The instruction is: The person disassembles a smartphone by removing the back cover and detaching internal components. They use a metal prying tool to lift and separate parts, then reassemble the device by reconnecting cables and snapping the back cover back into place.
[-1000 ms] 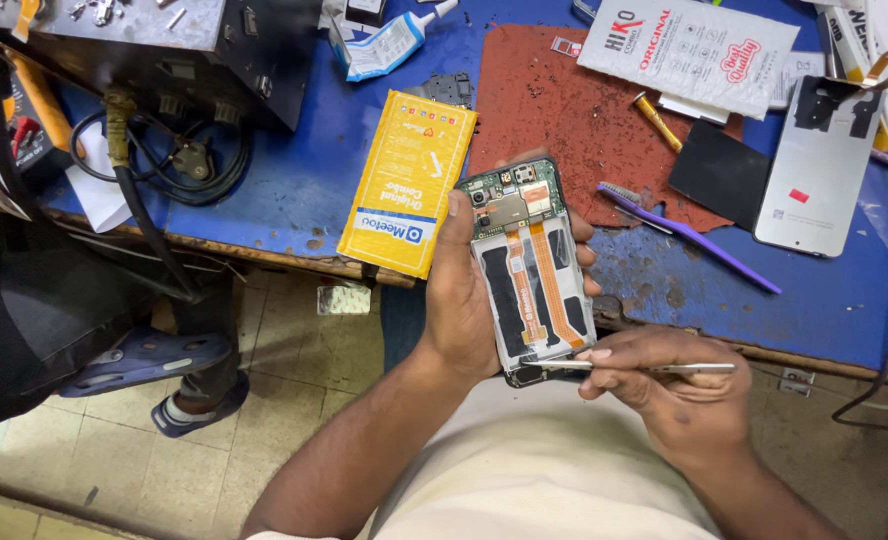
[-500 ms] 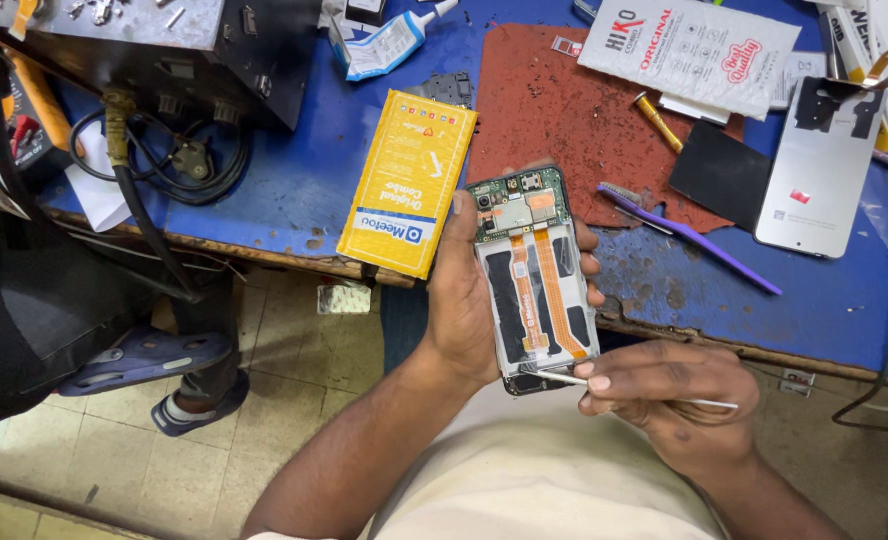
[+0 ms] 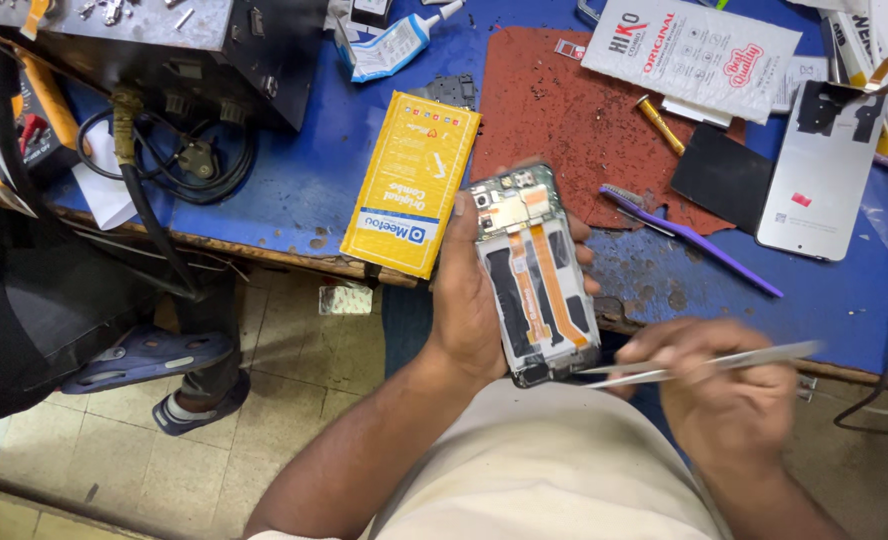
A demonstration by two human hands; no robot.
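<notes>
Opened smartphone under tweezer work at its lower end.
Left hand (image 3: pixel 469 300) grips the opened smartphone (image 3: pixel 536 275) above the tabletop (image 3: pixel 294 190) edge; right hand (image 3: pixel 729 400) pinches tweezers (image 3: pixel 704 362), tips at the bottom edge, needing steady, fine placement.

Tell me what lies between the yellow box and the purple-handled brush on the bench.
In the head view, the opened phone, held in the left hand, lies between the yellow box and purple brush.

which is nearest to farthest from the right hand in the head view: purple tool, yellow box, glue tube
From the right hand:
1. purple tool, just above it on the bench
2. yellow box, up left, at the bench edge
3. glue tube, far up left
</notes>
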